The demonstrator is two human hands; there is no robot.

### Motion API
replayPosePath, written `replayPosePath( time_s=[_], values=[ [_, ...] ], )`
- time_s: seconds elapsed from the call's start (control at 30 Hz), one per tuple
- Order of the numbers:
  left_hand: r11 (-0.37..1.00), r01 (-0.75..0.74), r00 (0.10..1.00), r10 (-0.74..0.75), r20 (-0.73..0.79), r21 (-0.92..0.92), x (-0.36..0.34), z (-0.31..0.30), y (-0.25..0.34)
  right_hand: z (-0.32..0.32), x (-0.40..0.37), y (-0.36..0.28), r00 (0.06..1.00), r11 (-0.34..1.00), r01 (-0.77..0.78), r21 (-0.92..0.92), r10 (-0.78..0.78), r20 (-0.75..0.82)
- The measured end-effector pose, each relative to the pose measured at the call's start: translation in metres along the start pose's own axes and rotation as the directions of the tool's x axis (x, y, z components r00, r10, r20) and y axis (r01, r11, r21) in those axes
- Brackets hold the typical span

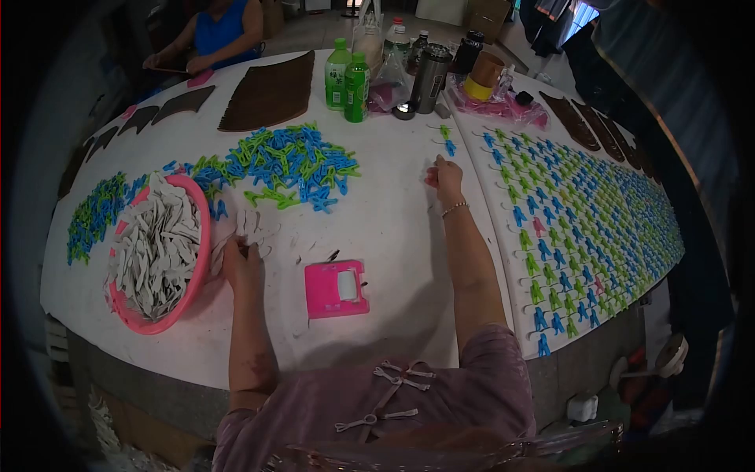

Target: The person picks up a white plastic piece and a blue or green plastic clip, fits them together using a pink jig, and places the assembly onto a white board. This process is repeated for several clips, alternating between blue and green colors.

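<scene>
My left hand [242,258] is beside a pink basket, its fingers curled at a few loose off-white flat pieces [252,223] on the table. What it pinches, if anything, is hidden. The basket [206,228] is heaped with similar off-white pieces [157,252]. My right hand [447,181] reaches forward over the white table with fingers pressed together, just below a blue clothespin [450,148]. Above that lies a green clothespin [444,132]; both have a thin pale piece at their left. I cannot make out anything between the right fingers.
A pile of blue and green clothespins [287,164] spreads left. Rows of clothespins [566,236] cover the right board. A pink tape dispenser [322,293] sits in front of me. Green bottles [356,90] and a tumbler [431,79] stand behind. A person in blue [222,35] sits far left.
</scene>
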State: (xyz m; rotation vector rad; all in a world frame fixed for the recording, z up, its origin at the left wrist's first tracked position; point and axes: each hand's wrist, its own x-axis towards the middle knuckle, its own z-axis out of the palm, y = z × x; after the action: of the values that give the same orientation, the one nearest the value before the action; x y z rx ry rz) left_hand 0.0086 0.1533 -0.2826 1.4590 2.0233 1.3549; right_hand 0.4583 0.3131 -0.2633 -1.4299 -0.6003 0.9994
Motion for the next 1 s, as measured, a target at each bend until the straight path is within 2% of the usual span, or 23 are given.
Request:
replayPosePath(
  time_s=[0.07,0.13,0.2,0.27,0.3,0.37,0.4,0.43,0.47,0.5,0.53,0.57,0.6,0.63,0.67,0.7,0.77,0.83,0.9,1.0],
  values=[
    [0.998,-0.01,0.998,0.006,-0.063,-0.064,-0.003,-0.002,0.011,0.003,-0.045,-0.002,0.998,0.997,0.03,-0.073,-0.027,0.048],
    [0.996,-0.02,0.998,0.015,-0.062,-0.085,0.002,0.001,-0.008,-0.001,-0.076,0.01,0.994,0.987,0.059,-0.147,-0.044,0.1],
    [0.994,-0.026,0.998,0.019,-0.066,-0.106,0.006,0.006,-0.024,-0.007,-0.097,0.027,0.95,0.972,0.203,-0.116,-0.167,0.265],
    [0.963,0.018,0.999,-0.03,-0.041,-0.268,0.008,0.007,-0.03,-0.011,-0.126,0.032,0.933,0.956,0.245,-0.159,-0.188,0.307],
    [0.964,0.026,0.998,-0.04,-0.047,-0.266,0.007,0.004,-0.025,-0.012,-0.139,0.033,0.914,0.937,0.288,-0.197,-0.208,0.347],
    [0.992,-0.099,0.989,0.09,-0.121,-0.075,0.001,-0.003,-0.005,-0.015,-0.159,0.036,0.903,0.919,0.322,-0.227,-0.226,0.367],
    [0.995,-0.081,0.989,0.072,-0.132,-0.064,0.001,-0.003,-0.006,-0.015,-0.169,0.038,0.891,0.899,0.36,-0.251,-0.251,0.378],
    [0.964,-0.197,0.974,0.171,-0.147,-0.179,0.004,-0.002,-0.008,-0.014,-0.182,0.036,0.886,0.9,0.356,-0.252,-0.239,0.399],
    [0.906,-0.31,0.947,0.268,-0.175,-0.287,0.005,-0.001,-0.01,-0.013,-0.194,0.032,0.853,0.832,0.457,-0.315,-0.31,0.42],
    [0.915,-0.297,0.95,0.253,-0.186,-0.274,0.002,-0.004,-0.002,-0.011,-0.207,0.026,0.811,0.748,0.551,-0.37,-0.376,0.447],
    [0.886,-0.353,0.935,0.323,-0.147,-0.301,-0.003,-0.009,0.014,-0.006,-0.22,0.022,0.807,0.75,0.55,-0.367,-0.364,0.466],
    [0.851,-0.407,0.913,0.394,-0.108,-0.332,-0.01,-0.014,0.029,-0.001,-0.233,0.016,0.74,0.697,0.634,-0.334,-0.424,0.522],
    [0.858,-0.4,0.916,0.384,-0.113,-0.323,-0.019,-0.018,0.042,0.004,-0.245,0.01,0.667,0.639,0.711,-0.294,-0.48,0.57],
    [0.845,-0.312,0.932,0.362,0.035,-0.434,-0.027,-0.022,0.055,0.009,-0.256,0.005,0.665,0.642,0.71,-0.291,-0.473,0.579],
    [0.823,-0.206,0.918,0.349,0.186,-0.529,-0.033,-0.025,0.065,0.014,-0.265,-0.001,0.586,0.592,0.77,-0.238,-0.511,0.628],
    [0.826,-0.202,0.921,0.343,0.186,-0.527,-0.037,-0.028,0.072,0.018,-0.274,-0.006,0.504,0.537,0.823,-0.182,-0.545,0.67],
    [0.78,-0.262,0.821,0.49,0.293,-0.569,-0.045,-0.031,0.082,0.024,-0.289,-0.015,0.484,0.573,0.81,-0.125,-0.531,0.696],
    [0.782,-0.266,0.801,0.504,0.322,-0.564,-0.054,-0.037,0.095,0.023,-0.296,-0.019,0.461,0.608,0.791,-0.069,-0.517,0.721],
    [0.786,-0.267,0.782,0.514,0.351,-0.557,-0.06,-0.041,0.101,0.018,-0.3,-0.018,0.504,0.659,0.735,-0.159,-0.374,0.778],
    [0.767,-0.309,0.756,0.557,0.344,-0.563,-0.065,-0.041,0.103,0.013,-0.299,0.0,0.514,0.651,0.74,-0.169,-0.385,0.766]
  ],
)
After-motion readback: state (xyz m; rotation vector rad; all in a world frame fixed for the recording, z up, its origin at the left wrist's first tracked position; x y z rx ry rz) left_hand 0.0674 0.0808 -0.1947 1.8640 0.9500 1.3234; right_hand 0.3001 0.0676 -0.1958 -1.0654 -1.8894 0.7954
